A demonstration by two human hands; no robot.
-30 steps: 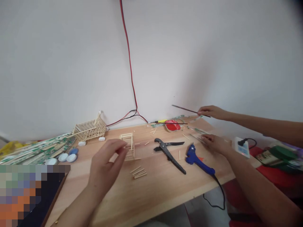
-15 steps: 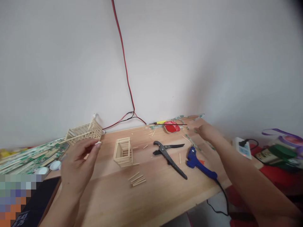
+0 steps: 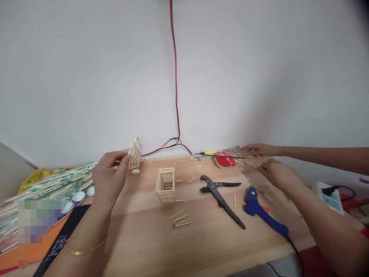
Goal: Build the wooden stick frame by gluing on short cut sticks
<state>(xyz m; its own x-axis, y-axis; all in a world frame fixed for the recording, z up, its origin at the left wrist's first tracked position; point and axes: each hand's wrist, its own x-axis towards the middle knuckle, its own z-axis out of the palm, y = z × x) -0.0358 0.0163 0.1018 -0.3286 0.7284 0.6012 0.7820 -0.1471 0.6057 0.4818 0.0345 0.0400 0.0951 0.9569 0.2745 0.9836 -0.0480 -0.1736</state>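
Observation:
My left hand (image 3: 111, 179) is closed, thumb and fingers pinched on the near edge of a model made of thin wooden sticks (image 3: 135, 158) with small white round parts. My hand hides much of the model. A white oval piece (image 3: 136, 171) lies just below it on the table. To the right, my right hand (image 3: 273, 173) has curled fingers near clear plastic wrappers; what it holds, if anything, is hidden. Between my hands stand a small box-shaped stick frame (image 3: 165, 185), loose short sticks (image 3: 181, 220), black-handled cutters (image 3: 220, 200) and a blue glue gun (image 3: 263, 213).
Another person's hand (image 3: 259, 149) reaches in from the right beyond mine. A red dish (image 3: 225, 159) sits by the wall near a yellow-handled tool (image 3: 210, 153). Wrapped stick bundles (image 3: 57, 181) fill the left side. A power strip (image 3: 328, 198) is at the right edge.
The view has turned left. My left hand has risen to the stick model. My right hand has drawn down a little, and another person's hand has come into view.

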